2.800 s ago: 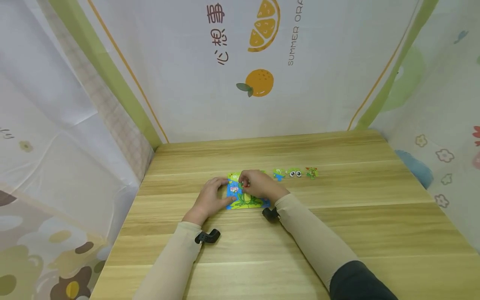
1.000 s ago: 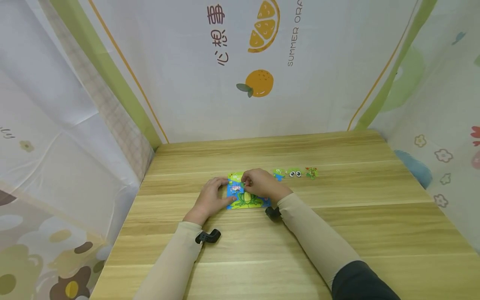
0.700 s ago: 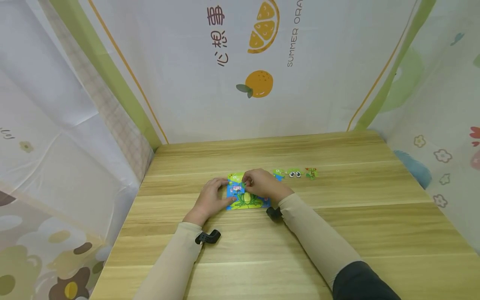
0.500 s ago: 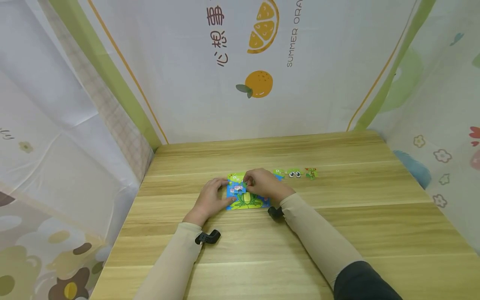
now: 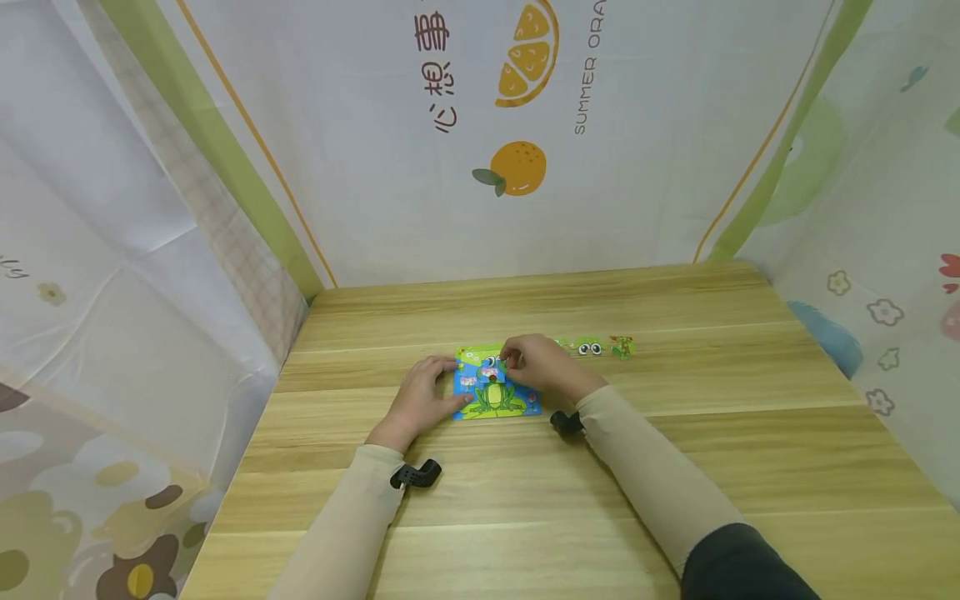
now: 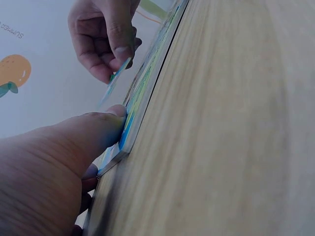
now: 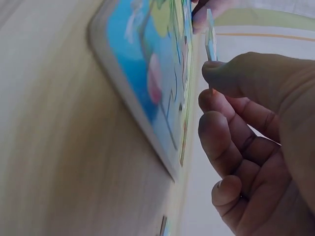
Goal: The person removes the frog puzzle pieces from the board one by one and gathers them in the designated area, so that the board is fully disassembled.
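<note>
The frog puzzle board (image 5: 495, 392) lies flat on the table (image 5: 675, 467). The left hand (image 5: 420, 400) presses its left edge with straight fingers. The right hand (image 5: 543, 367) pinches a puzzle piece (image 6: 114, 83), tilted above the board. Level the piece, align its tabs, then press down evenly.

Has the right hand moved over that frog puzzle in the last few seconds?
Yes. The right hand has slid rightward across the frog puzzle, toward the loose pieces.

Glossy printed cardboard puzzle board (image 5: 495, 392) on smooth matt wood-grain table (image 5: 675, 433)
</note>
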The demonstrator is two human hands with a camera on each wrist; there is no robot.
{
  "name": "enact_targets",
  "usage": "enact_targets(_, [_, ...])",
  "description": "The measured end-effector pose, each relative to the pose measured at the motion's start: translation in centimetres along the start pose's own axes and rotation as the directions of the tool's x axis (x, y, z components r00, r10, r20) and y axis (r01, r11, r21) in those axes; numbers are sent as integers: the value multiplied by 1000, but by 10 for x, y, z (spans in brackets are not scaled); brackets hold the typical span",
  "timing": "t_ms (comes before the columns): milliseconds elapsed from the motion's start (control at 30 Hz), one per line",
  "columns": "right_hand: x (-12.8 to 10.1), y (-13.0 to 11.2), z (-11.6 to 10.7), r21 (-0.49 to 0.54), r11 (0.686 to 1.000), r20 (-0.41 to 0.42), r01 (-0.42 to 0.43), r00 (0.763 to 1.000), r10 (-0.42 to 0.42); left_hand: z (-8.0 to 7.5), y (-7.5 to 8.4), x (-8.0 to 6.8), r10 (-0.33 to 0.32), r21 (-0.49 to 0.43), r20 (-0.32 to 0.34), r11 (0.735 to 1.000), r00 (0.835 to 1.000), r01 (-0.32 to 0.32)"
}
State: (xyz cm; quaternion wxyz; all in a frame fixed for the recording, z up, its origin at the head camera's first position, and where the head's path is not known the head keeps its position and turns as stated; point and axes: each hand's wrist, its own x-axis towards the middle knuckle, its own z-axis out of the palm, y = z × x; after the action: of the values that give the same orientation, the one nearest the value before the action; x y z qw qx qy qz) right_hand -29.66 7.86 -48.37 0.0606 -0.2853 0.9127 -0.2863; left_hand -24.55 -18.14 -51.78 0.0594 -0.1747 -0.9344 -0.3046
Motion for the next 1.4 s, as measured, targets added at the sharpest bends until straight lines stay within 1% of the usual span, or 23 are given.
enact_targets(200, [-9, 8, -6, -8, 1000, -26, -19, 999, 19, 0, 1, -1, -4, 1, 1, 1000, 1000, 4])
enact_targets(333, [-15, 11, -12, 12, 999, -19, -35, 999, 35, 1, 1, -1, -5, 6, 0, 1000, 1000, 5])
enact_targets(567, [-25, 20, -22, 25, 999, -13, -21, 1000, 21, 1, 2, -1, -4, 12, -5, 1000, 1000, 4])
enact_targets(800, [-35, 28, -31, 46, 999, -10, -29, 1000, 30, 0, 3, -1, -7, 12, -6, 1000, 1000, 7])
enact_targets(1133, [-48, 45, -39, 66, 997, -38, -39, 998, 42, 1, 2, 0, -3, 10, -5, 1000, 1000, 3])
enact_targets(1300, [-52, 52, -43, 76, 997, -23, -32, 999, 34, 1, 1, 0, -7, 5, 2, 1000, 1000, 7])
enact_targets(1400, [-56, 56, -45, 64, 997, -17, -43, 999, 44, 2, 0, 0, -13, 12, 7, 1000, 1000, 12])
